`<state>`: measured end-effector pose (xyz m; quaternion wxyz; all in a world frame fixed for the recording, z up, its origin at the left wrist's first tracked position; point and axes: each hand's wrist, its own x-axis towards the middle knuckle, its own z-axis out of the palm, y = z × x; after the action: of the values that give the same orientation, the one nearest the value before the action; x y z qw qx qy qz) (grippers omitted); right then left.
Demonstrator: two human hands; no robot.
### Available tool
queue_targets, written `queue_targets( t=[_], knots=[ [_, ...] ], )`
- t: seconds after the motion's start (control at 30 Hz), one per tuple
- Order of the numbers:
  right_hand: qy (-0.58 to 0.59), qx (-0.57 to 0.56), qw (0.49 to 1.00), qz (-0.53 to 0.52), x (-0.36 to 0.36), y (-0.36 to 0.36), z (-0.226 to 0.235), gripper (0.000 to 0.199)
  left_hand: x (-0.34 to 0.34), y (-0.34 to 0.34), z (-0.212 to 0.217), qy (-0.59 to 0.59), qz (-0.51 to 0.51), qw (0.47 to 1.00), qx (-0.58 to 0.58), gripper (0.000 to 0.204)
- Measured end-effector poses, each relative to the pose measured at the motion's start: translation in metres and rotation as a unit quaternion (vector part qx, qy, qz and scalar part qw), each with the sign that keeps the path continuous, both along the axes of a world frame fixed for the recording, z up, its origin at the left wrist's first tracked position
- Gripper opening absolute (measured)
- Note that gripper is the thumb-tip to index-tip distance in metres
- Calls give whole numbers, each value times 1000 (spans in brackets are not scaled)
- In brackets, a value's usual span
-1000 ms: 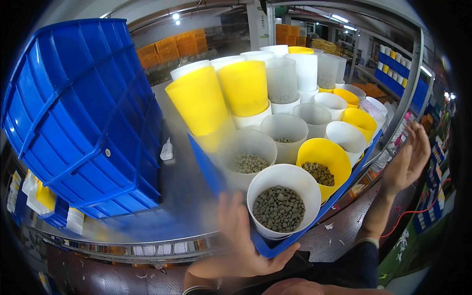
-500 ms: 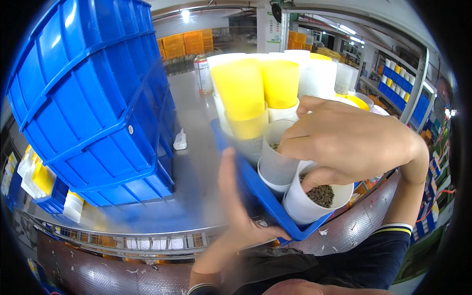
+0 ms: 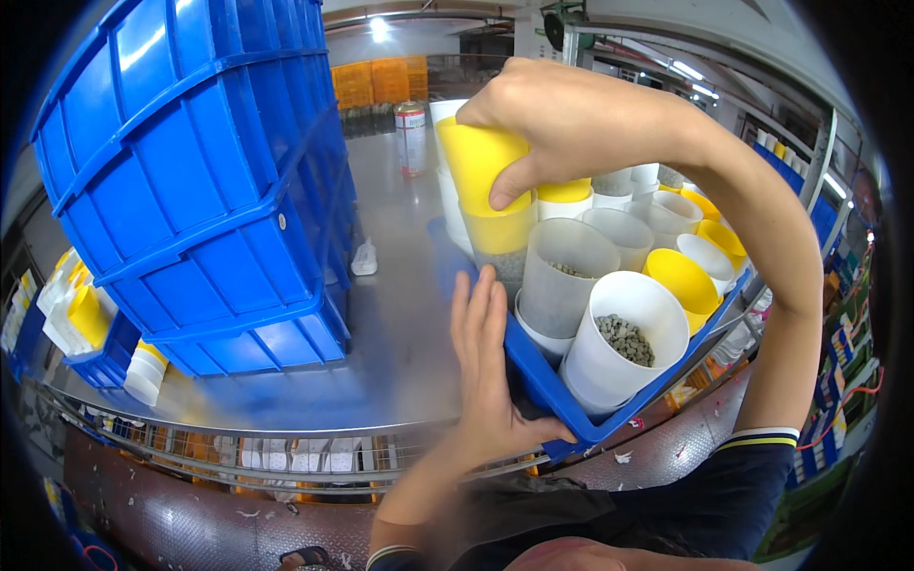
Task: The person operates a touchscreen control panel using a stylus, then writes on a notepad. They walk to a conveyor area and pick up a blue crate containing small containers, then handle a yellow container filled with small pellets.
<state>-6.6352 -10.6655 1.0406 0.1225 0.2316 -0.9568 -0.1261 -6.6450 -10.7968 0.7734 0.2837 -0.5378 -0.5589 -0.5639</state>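
Observation:
My right hand point(image 3: 581, 119) reaches over the blue bin point(image 3: 588, 438) and grips a yellow cup point(image 3: 471, 157), thumb on its near side. That cup sits inside a translucent cup at the bin's left side. My left hand point(image 3: 490, 381) lies along the bin's left outer wall, fingers stretched out, thumb at the near corner. Closest to me in the bin, a white cup point(image 3: 598, 373) holds grey-brown pellets point(image 3: 625, 341). Beside it stands a translucent grey cup point(image 3: 562, 295) with pellets, set in a white one. Farther cups are partly hidden by my right arm.
Tall stacked blue crates point(image 3: 190, 190) stand to the left on the metal table point(image 3: 395, 333). A spray can point(image 3: 410, 140) and a small white object point(image 3: 365, 257) are on the table. More cups point(image 3: 90, 314) fill a bin at far left. Shelving is at the right.
My right hand has left the near white cup, where its fingers were among the pellets, and moved far left onto the yellow cup. My left hand stays by the bin wall.

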Motion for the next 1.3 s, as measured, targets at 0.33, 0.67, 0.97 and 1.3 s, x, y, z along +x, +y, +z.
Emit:
queue_targets(
  t=[0.33,0.67,0.97,1.3],
  knots=[
    [8,-15,1000,-11,10,-5,-1,40,-10,-6,13,-208,-108,965,121,92],
    [-6,-37,999,6,6,10,-3,37,-55,2,80,-189,21,980,-61,65],
    [60,-68,995,44,14,4,14,40,-59,0,96,-224,-39,973,45,66],
    [121,-49,974,187,74,-66,27,33,-18,-84,115,-198,-126,962,142,74]
  ],
)
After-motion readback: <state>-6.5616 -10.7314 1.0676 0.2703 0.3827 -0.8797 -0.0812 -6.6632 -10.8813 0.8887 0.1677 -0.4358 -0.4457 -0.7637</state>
